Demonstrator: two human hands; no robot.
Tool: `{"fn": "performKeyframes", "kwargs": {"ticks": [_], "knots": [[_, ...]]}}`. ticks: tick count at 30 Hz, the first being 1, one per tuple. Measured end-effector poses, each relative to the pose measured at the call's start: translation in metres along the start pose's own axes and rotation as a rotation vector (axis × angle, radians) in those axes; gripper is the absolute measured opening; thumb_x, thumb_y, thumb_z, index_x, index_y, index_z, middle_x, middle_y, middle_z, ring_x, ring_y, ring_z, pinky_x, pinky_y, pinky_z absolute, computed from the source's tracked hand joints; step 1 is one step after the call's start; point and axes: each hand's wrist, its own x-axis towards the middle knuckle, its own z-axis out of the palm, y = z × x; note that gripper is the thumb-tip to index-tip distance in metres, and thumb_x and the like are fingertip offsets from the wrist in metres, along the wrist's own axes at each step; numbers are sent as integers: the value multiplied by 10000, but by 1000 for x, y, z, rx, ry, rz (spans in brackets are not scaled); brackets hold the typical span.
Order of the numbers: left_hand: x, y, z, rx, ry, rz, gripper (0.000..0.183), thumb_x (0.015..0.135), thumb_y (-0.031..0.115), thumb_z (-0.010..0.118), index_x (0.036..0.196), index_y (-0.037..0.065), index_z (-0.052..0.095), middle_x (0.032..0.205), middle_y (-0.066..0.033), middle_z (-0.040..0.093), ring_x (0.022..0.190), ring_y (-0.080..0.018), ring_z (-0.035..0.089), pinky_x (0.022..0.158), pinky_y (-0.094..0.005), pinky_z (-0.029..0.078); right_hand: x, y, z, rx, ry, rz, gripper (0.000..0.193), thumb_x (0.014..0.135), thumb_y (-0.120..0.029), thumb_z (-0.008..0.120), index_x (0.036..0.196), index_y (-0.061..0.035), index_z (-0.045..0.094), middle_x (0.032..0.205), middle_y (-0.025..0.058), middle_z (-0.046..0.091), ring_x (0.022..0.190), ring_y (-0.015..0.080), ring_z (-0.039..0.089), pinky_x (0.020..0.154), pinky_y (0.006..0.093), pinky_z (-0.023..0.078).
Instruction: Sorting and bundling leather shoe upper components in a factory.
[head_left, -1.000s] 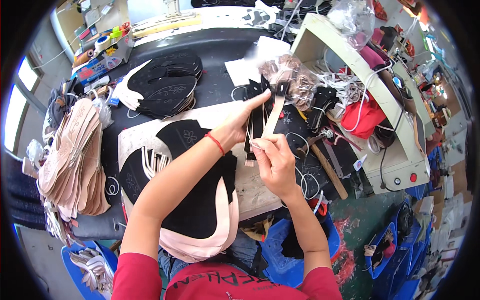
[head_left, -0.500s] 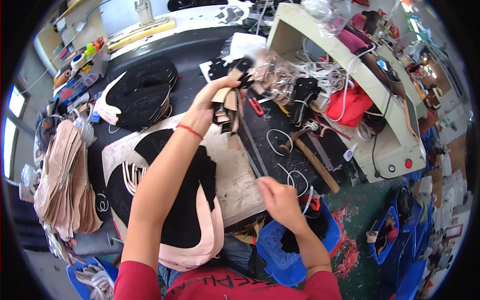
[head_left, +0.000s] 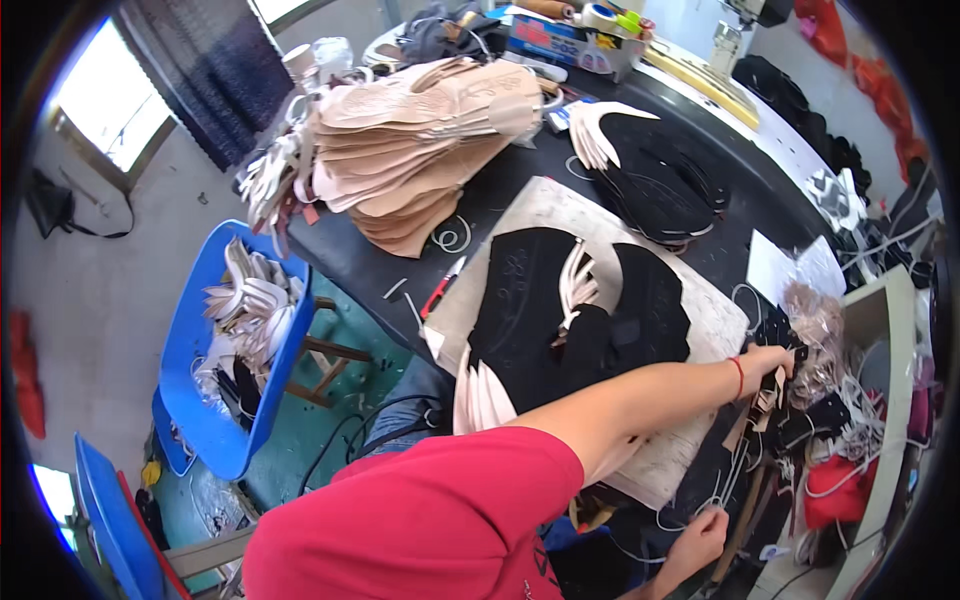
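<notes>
My left hand is closed round a bundle of short tan and black strips, which hang below it at the right of the table. Nearer to me, my right hand is closed in a pinch at the end of a thin pale cord that stretches up toward the bundle. Left of both hands, black shaped material pieces with pale pink edges lie stacked on a scuffed white board. White loops poke up in the middle of the stack. My left forearm crosses over the board and hides part of it.
A thick stack of tan pieces lies at the far left, with black pieces beyond the board. A red-handled cutter rests by the board's left edge. Below the table stands a blue bin. A cream machine housing stands at right.
The view has swung to the left, bringing the window and blue bin into sight. My left hand still grips the strips; my right hand remains near the cord's lower end.
</notes>
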Motion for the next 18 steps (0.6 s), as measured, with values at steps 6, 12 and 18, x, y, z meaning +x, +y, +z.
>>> {"fn": "performKeyframes", "kwargs": {"ticks": [6,12,18], "knots": [[-17,0,-16,117,175,28,740,521,12,662,1208,-88,405,1101,-255,491,714,-277,590,533,-442,492,-5,-30,26,84,334,-567,82,827,-53,586,814,28,592,1196,183,552,1142,362,476,972,448,362],[-30,-5,-49,632,-553,149,87,707,122,670,744,66,725,733,-46,679,716,-135,638,685,-259,495,22,-59,50,432,66,-319,114,900,-132,550,905,-25,590,783,217,597,715,385,600,617,418,461],[-34,10,-18,592,-222,-205,200,652,196,722,784,60,659,778,-95,658,558,-181,601,497,-280,485,12,-63,34,549,-227,-338,127,884,-136,573,849,-15,591,638,193,567,579,349,604,525,388,452]]}}
